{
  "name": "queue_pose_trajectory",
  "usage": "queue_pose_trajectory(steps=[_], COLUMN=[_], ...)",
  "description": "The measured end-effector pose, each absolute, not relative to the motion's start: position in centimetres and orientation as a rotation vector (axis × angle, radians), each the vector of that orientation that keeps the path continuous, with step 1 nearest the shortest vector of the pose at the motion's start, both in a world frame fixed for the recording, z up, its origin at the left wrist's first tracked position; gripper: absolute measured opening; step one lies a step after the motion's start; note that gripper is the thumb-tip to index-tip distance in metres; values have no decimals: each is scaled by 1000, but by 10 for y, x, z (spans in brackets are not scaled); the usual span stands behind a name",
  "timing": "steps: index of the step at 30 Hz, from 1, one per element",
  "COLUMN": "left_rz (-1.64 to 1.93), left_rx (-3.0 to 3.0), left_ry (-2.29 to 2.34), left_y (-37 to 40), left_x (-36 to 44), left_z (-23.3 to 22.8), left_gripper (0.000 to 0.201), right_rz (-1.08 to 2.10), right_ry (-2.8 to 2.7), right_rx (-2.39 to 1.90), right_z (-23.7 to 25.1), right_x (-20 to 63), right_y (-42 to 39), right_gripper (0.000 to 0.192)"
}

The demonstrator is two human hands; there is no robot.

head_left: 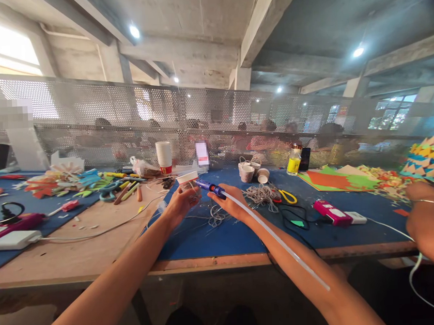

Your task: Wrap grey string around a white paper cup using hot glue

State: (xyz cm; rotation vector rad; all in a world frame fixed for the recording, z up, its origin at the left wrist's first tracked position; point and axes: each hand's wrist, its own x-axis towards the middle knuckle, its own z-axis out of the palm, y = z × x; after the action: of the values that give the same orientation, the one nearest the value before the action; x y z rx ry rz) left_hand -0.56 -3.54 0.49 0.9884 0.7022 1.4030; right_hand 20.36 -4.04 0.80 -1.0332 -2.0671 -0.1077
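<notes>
My left hand [181, 203] holds a small clear cup with a white rim [188, 182], tilted toward the right. My right hand [229, 204] grips a blue glue gun [208, 186] whose nozzle points left at the cup. A long translucent glue stick [275, 239] trails back from the gun over my right forearm. Both hands hover above the blue mat [221, 235] near a tangle of grey string [263, 194].
Yellow-handled scissors [287, 196], paper cups [249, 171], a stacked cup pile [163, 156], a yellow bottle [294, 162], a pink power strip [332, 212] and coloured paper [334, 179] lie around. Another person's arm [429, 224] reaches in at right. A perforated metal screen [214, 119] backs the table.
</notes>
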Motion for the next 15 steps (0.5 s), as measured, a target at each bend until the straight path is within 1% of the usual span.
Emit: queue_pose_trajectory(steps=[15], left_rz=[1398], left_rx=[974], left_ry=[678], left_y=[-30], left_x=[-8], left_z=[1], left_gripper=[44], right_rz=[-83], right_ry=[-2047], right_rx=[-1032], right_z=[7], right_x=[203], right_y=[-39], right_gripper=[28])
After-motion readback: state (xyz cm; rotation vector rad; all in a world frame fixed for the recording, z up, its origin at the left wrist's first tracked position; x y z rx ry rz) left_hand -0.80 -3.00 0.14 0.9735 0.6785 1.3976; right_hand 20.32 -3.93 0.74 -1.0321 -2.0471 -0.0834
